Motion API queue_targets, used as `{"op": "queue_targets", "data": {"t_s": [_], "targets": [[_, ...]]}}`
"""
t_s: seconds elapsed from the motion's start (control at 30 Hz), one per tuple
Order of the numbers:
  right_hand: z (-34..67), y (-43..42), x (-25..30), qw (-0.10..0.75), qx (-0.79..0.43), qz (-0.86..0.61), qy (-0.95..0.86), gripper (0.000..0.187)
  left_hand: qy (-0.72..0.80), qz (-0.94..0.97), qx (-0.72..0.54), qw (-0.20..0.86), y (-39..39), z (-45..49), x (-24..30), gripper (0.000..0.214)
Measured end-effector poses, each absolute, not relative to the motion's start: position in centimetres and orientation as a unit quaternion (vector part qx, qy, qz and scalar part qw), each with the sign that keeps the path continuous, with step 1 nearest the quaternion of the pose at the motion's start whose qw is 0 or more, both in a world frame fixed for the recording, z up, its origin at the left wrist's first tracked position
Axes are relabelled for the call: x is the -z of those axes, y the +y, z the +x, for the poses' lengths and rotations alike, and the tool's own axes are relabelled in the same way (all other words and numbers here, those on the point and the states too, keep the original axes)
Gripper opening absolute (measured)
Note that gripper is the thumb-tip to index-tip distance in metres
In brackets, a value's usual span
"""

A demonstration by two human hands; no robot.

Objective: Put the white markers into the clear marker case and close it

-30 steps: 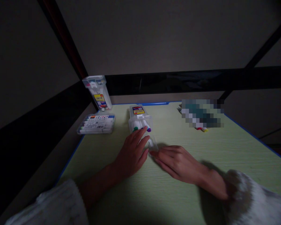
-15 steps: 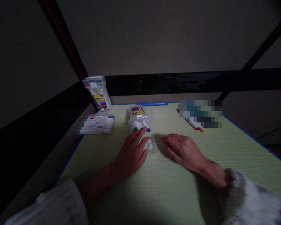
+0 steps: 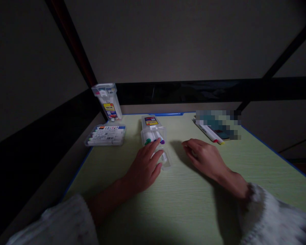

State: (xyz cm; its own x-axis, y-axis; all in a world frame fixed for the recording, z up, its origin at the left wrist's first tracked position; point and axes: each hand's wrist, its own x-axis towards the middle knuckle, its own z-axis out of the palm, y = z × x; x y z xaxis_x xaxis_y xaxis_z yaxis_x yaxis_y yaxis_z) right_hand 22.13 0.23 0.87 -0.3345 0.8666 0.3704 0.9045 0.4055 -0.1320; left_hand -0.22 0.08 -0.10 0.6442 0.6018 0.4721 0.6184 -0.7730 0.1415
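My left hand [image 3: 144,166] lies with fingers stretched and apart over the flipped-open lid [image 3: 166,164] of a clear plastic marker case [image 3: 153,132]. Its fingertips reach the front ends of the white markers [image 3: 153,136] inside, near green and purple caps. Whether they press on the caps or the case rim, I cannot tell. The case lies flat, its mouth facing me. To the right of the lid, my right hand [image 3: 206,158] is raised a little above the table, fingers curled together, with nothing visible in them.
A second clear marker case [image 3: 108,103] stands upright at the back left, and a flat case of markers [image 3: 105,135] lies before it. On the right, two white markers [image 3: 209,132] with red and yellow ends lie beside a blurred-out booklet [image 3: 225,131]. The light green table [image 3: 183,211] has blue edging.
My right hand has moved slightly up and to the right, away from the lid. My left hand stays where it was on the case.
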Motion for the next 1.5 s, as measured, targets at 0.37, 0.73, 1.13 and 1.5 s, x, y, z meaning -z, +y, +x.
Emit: {"op": "queue_targets", "data": {"t_s": [0.37,0.73,1.13,1.5], "targets": [[23.7,1.3,-0.4,0.146,0.14,-0.577,-0.792,0.025,-0.328,-0.906,0.266,0.016,0.2,-0.1,0.3,0.028],[25.1,1.5,-0.1,0.069,0.193,-0.653,-0.729,0.03,-0.333,-0.909,0.251,0.022,0.1,-0.2,0.3,0.026],[25.5,1.7,0.3,0.049,0.183,-0.686,-0.703,0.033,-0.334,-0.908,0.252,0.015,0.1,-0.3,0.3,0.024],[25.7,1.7,0.3,0.044,0.178,-0.691,-0.699,0.032,-0.331,-0.909,0.252,0.017,0.2,-0.3,0.4,0.024]]}}
